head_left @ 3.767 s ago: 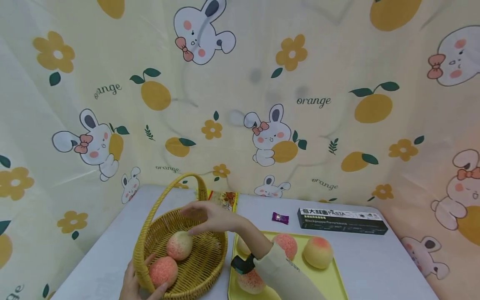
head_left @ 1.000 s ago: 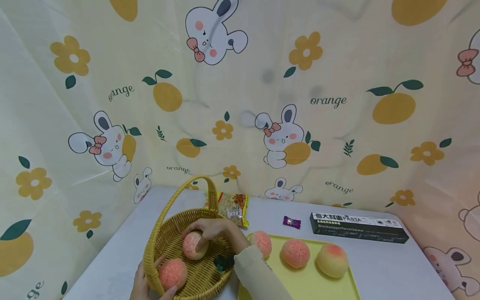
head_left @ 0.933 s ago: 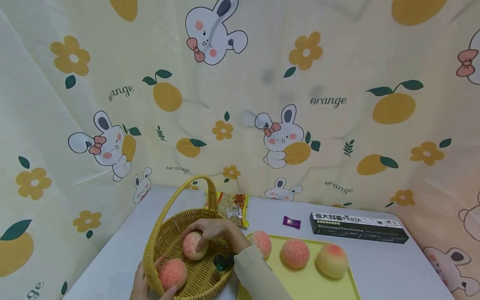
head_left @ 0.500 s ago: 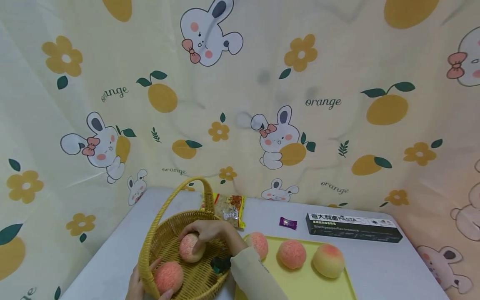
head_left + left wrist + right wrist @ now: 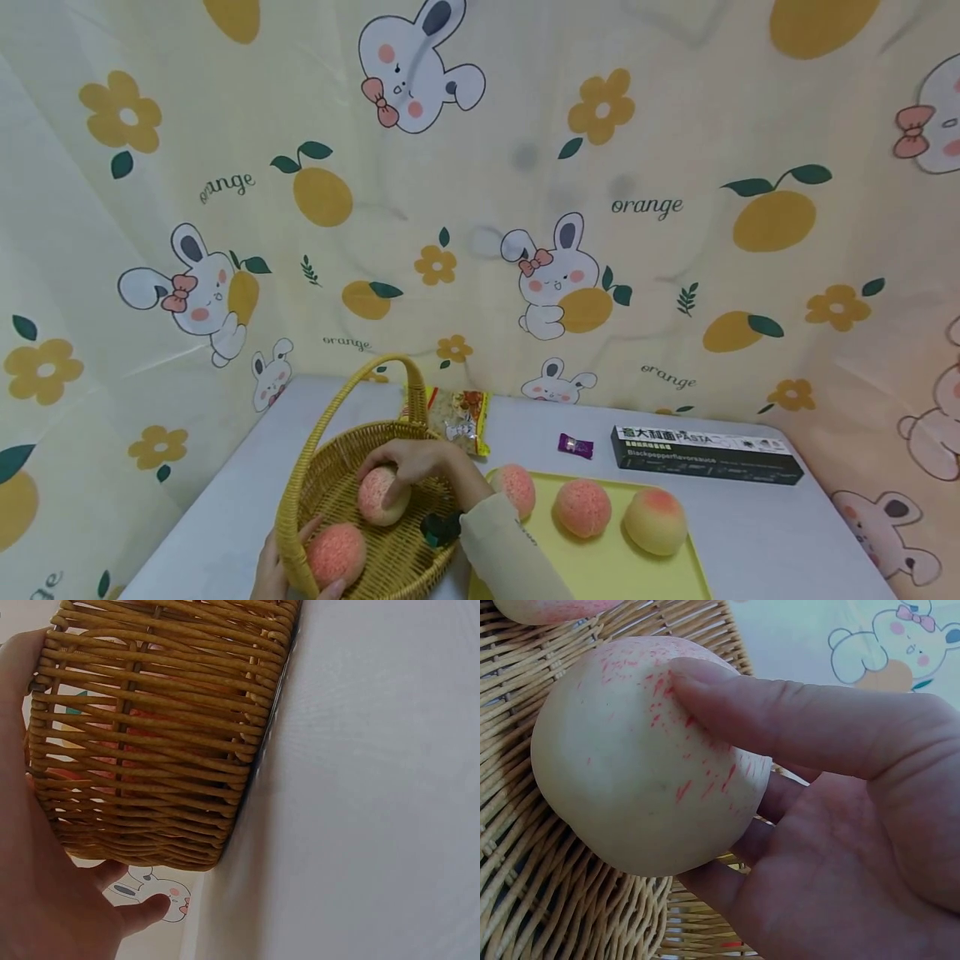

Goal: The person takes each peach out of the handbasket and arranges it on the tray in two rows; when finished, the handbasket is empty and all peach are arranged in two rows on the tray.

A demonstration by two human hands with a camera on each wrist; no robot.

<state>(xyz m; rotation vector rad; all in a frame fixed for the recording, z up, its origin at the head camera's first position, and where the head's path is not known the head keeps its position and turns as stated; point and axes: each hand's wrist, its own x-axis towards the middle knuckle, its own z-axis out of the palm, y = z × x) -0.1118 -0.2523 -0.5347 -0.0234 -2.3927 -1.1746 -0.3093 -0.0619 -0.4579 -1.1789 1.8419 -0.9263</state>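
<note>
We've got right hand [image 5: 415, 461] fingers wrapped round a speckled peach [image 5: 378, 500] inside the wicker basket [image 5: 405, 554]; our left hand [image 5: 271, 572] grips its rim. Second peach [image 5: 337, 552] sits inside too. Basket's on the desk [image 5: 217, 508], beside yellow tray [image 5: 600, 573].

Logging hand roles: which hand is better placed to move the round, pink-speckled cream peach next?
Likely right: the right hand grips that peach, while the left hand holds the round golden woven basket.

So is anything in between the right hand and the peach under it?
No, nothing that I can see: the right hand has its fingers right on the peach. The basket handle arches past, not between them.
</note>
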